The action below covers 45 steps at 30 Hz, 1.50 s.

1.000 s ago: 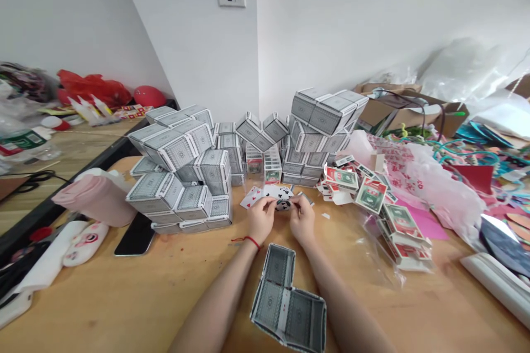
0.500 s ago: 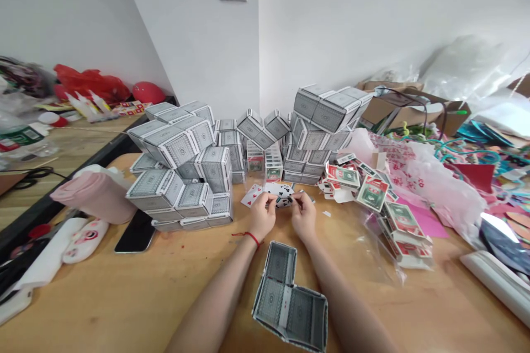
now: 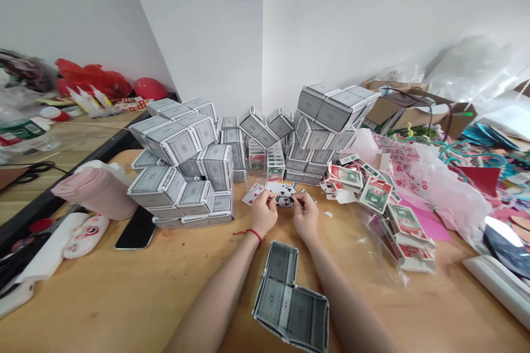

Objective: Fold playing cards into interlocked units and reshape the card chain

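Note:
My left hand [image 3: 264,214] and my right hand [image 3: 306,214] pinch opposite ends of a playing card [image 3: 284,202], which looks slightly bent between them. Just behind it, other cards lie face up on the table, among them one with red hearts [image 3: 252,194] at the left. A red cord circles my left wrist. Between my forearms rests an L-shaped piece [image 3: 273,298] made of joined card boxes. Beyond my hands stands a V-shaped piece of card boxes [image 3: 265,131], above red and green card packs [image 3: 275,161].
Stacked card-box blocks stand at the left [image 3: 178,176] and right [image 3: 327,127]. Loose card packs [image 3: 375,193] lie right of my hands. A black phone [image 3: 134,229] and a pink roll [image 3: 97,192] are at the left, a plastic bag [image 3: 439,187] at the right.
The card between my fingers now looks more bent. The whole view has shifted slightly, and both hands remain at the same place by the cards.

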{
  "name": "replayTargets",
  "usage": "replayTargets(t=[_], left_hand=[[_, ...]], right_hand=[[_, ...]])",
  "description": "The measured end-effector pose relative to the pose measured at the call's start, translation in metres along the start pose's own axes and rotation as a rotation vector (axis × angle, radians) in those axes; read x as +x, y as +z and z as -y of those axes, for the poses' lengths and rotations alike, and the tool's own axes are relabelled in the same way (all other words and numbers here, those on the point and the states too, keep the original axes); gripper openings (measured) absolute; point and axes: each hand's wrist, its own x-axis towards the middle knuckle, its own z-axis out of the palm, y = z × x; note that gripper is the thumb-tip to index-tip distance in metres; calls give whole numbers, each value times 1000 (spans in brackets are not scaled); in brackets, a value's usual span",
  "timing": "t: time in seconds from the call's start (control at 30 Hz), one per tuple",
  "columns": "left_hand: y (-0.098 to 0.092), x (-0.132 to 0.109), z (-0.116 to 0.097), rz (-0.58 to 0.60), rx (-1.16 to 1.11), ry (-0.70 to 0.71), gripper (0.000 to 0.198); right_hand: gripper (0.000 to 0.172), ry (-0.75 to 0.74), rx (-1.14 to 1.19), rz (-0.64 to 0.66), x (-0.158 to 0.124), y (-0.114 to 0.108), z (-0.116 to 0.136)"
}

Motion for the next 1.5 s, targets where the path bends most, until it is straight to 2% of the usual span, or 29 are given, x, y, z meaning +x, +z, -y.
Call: replayTargets(t=[0.13,0.23,0.37,0.43,0.5,0.6,0.7,0.83,0.87,0.93,1.03,1.17,1.27,1.5], left_hand=[[0,1,0,17,-46,-22,12],[2,2,-1,45,-165,-23,9],[9,4,1,113,-405,-106,33],[11,4,4,144,-437,-142,28],[11,4,7,127,-384,-152,16],[7,5,11,74,-283,-132,10],[3,8,11,96,-175,-69,9],[-1,9,6,152,-4,108,16],[-1,9,4,172,18,154,19],[-2,8,1,202,46,219,21],[-1,7,-2,195,50,242,21],[2,8,1,106,-38,114,16],[3,9,6,135,-65,20,13],[0,9,7,114,124,144,17]], right_hand=[[8,24,17,6,2,-1,1],[9,87,85,-29,4,0,-2],[16,192,282,-77,8,1,-3],[18,214,366,-59,9,3,-2],[20,224,432,-1,10,4,-1],[20,255,490,115,8,4,1],[22,264,466,130,9,3,0],[51,203,430,63,14,0,-1],[50,191,411,62,15,0,-2],[35,170,334,71,15,-2,-4],[18,166,215,87,15,-2,-7],[21,245,208,60,14,-1,-10],[22,264,219,29,14,0,-11],[17,215,294,222,12,4,-6]])
